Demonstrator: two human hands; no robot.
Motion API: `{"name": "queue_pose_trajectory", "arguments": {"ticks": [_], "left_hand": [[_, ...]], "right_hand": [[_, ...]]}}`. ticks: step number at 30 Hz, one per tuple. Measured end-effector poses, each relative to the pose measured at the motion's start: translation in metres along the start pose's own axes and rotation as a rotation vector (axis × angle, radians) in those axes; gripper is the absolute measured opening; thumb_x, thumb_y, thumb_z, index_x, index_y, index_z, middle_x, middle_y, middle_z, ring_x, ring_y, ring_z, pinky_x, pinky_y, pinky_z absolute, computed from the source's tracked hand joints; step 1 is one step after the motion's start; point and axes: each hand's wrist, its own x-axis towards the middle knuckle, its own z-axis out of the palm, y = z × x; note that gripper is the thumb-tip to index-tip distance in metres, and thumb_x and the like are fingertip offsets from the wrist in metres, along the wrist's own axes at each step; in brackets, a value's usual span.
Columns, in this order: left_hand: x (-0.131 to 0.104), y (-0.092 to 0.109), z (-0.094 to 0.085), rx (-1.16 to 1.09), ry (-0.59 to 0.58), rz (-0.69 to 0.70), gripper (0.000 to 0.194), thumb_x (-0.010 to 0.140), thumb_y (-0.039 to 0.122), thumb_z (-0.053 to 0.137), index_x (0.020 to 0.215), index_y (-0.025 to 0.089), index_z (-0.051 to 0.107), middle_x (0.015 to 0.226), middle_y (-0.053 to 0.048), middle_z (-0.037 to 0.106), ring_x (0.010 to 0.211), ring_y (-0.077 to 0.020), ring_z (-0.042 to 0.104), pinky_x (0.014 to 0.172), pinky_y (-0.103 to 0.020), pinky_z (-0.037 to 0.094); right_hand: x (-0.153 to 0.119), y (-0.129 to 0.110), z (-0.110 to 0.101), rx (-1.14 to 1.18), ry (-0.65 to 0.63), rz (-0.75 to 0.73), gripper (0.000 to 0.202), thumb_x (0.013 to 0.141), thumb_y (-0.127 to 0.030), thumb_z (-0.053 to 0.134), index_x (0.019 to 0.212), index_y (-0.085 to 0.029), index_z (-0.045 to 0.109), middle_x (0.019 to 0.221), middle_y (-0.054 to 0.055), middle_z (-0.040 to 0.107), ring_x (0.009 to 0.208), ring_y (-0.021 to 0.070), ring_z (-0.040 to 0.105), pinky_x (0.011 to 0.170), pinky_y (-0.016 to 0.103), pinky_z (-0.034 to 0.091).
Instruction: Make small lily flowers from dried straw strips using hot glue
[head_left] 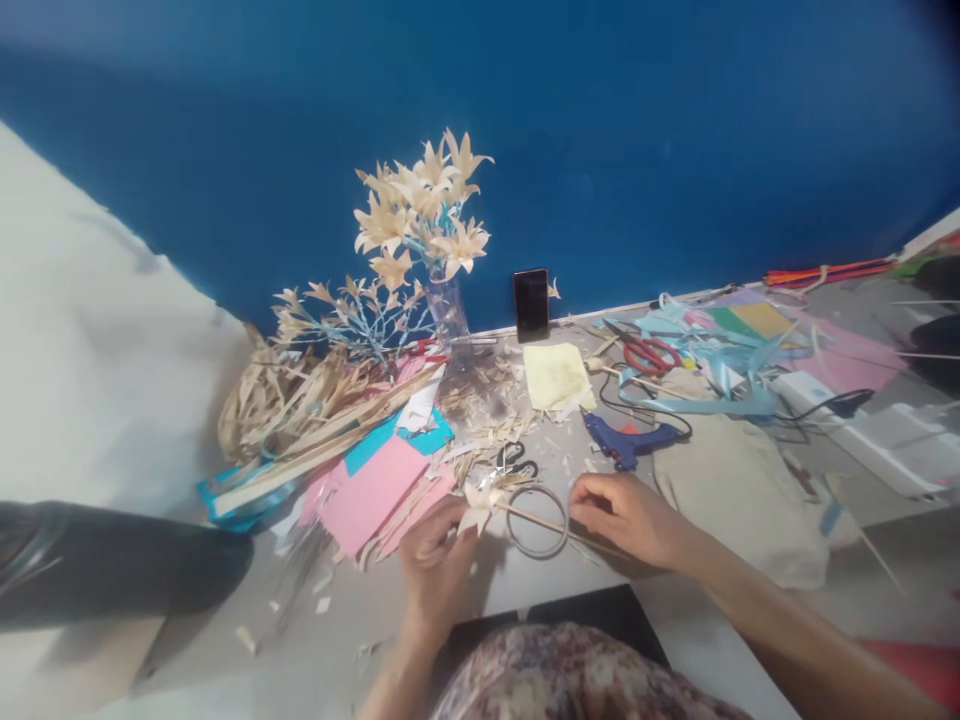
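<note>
My left hand (437, 558) is closed on a pale, star-shaped flower (478, 510), thumb and fingers pinching its petals. A thin wooden stick (529, 516) runs rightward from the flower's base. A grey ring (511, 535), possibly a tape roll, lies where the stick crosses it; whether the stick goes through or over it is unclear. At the ring's right edge, the fingers of my right hand (622, 515) are pinched together, and the stick passes just beneath them. Whatever they hold is hidden. Black-handled scissors (516, 462) lie just beyond the flower.
A blue glue gun (628, 442) lies beyond my right hand near a beige cloth (739, 490). Pink sheets (379, 492) and dried strips (300, 410) cover the left. A vase (448, 310) of pale flowers and a phone (532, 305) stand by the wall. Red scissors (651, 356) lie among blue ribbons.
</note>
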Motion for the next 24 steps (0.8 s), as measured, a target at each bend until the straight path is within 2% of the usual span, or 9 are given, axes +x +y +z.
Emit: {"name": "queue_pose_trajectory", "arguments": {"ticks": [2, 5, 9, 12, 16, 21, 24], "left_hand": [[0.001, 0.001, 0.000, 0.078, 0.025, 0.074, 0.014, 0.075, 0.029, 0.069, 0.068, 0.019, 0.076, 0.068, -0.004, 0.071, 0.061, -0.0176, 0.063, 0.054, -0.026, 0.048], [0.002, 0.001, 0.001, 0.182, 0.019, 0.112, 0.023, 0.079, 0.027, 0.064, 0.059, 0.020, 0.072, 0.059, -0.001, 0.067, 0.056, -0.0155, 0.061, 0.055, -0.025, 0.047], [0.001, -0.006, 0.001, 0.192, 0.023, 0.069, 0.028, 0.081, 0.029, 0.062, 0.055, 0.020, 0.068, 0.058, -0.001, 0.066, 0.056, -0.0154, 0.062, 0.054, -0.025, 0.046], [0.000, -0.012, -0.001, 0.171, 0.020, 0.047, 0.026, 0.080, 0.031, 0.066, 0.058, 0.019, 0.069, 0.056, 0.000, 0.064, 0.054, -0.0141, 0.059, 0.052, -0.024, 0.044], [-0.001, -0.015, 0.000, 0.109, -0.014, 0.018, 0.023, 0.082, 0.030, 0.067, 0.062, 0.018, 0.069, 0.057, 0.001, 0.063, 0.054, -0.0124, 0.056, 0.054, -0.023, 0.043], [0.002, -0.018, 0.000, -0.090, 0.116, -0.114, 0.020, 0.083, 0.033, 0.068, 0.072, 0.017, 0.070, 0.056, 0.002, 0.060, 0.053, -0.0118, 0.054, 0.053, -0.023, 0.044], [0.003, -0.021, -0.006, -0.195, 0.198, -0.167, 0.016, 0.081, 0.032, 0.070, 0.077, 0.017, 0.072, 0.056, 0.002, 0.061, 0.052, -0.0114, 0.055, 0.053, -0.023, 0.045]], "right_hand": [[0.000, 0.001, 0.002, -0.009, 0.002, 0.009, 0.015, 0.086, -0.028, 0.057, 0.076, -0.021, 0.066, 0.070, -0.001, 0.069, 0.064, 0.0152, 0.060, 0.061, 0.025, 0.040], [-0.001, 0.007, -0.001, -0.058, 0.036, 0.038, 0.016, 0.088, -0.028, 0.055, 0.078, -0.022, 0.066, 0.074, 0.000, 0.071, 0.068, 0.0160, 0.063, 0.064, 0.025, 0.040], [-0.007, 0.018, -0.009, -0.184, 0.089, 0.059, 0.017, 0.090, -0.030, 0.054, 0.081, -0.023, 0.067, 0.084, 0.001, 0.073, 0.079, 0.0190, 0.065, 0.069, 0.027, 0.041], [-0.013, 0.023, -0.011, -0.255, 0.037, 0.069, 0.016, 0.090, -0.029, 0.055, 0.082, -0.023, 0.068, 0.086, 0.001, 0.073, 0.082, 0.0194, 0.065, 0.071, 0.027, 0.040], [-0.015, 0.023, 0.000, -0.376, -0.011, 0.074, 0.010, 0.088, -0.027, 0.059, 0.089, -0.023, 0.067, 0.093, 0.003, 0.071, 0.084, 0.0197, 0.065, 0.069, 0.027, 0.039], [-0.011, 0.020, 0.018, -0.566, -0.063, 0.003, 0.016, 0.095, -0.025, 0.050, 0.087, -0.020, 0.063, 0.091, 0.004, 0.067, 0.078, 0.0175, 0.065, 0.060, 0.027, 0.033], [-0.007, 0.019, 0.016, -0.666, -0.065, -0.045, 0.014, 0.096, -0.020, 0.048, 0.089, -0.018, 0.061, 0.089, 0.006, 0.065, 0.076, 0.0183, 0.065, 0.058, 0.028, 0.032]]}}
